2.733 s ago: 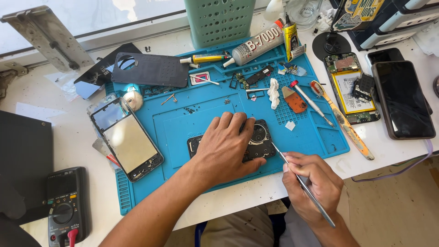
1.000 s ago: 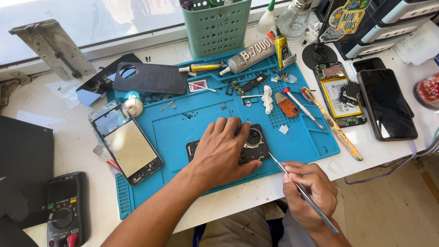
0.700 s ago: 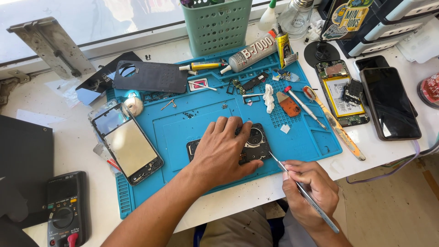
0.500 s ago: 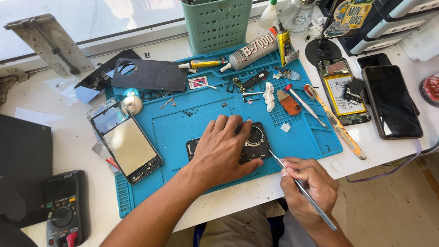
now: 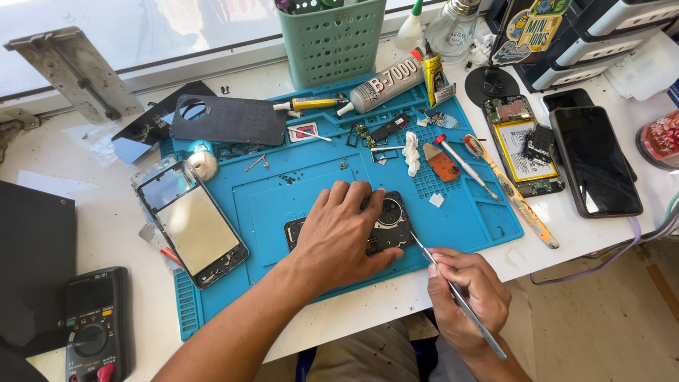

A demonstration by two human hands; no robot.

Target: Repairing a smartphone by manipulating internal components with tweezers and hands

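Observation:
My left hand (image 5: 341, 237) lies flat over a black phone part with a round camera ring (image 5: 387, 219), pressing it onto the blue work mat (image 5: 283, 191). My right hand (image 5: 467, 293) grips thin metal tweezers (image 5: 453, 290) like a pen. Their tip touches the part's right edge, close to my left thumb. Most of the part is hidden under my left palm.
On the mat's left lies a phone frame with a screen (image 5: 192, 223), and behind it a dark back cover (image 5: 230, 119). Glue tubes (image 5: 378, 85), small tools and screws sit at the back. An opened phone (image 5: 522, 145) and a black phone (image 5: 594, 159) lie right; a multimeter (image 5: 95, 325) sits front left.
Both hands have stayed in place on the part, with the tweezers at its edge. Only the camera view has shifted slightly.

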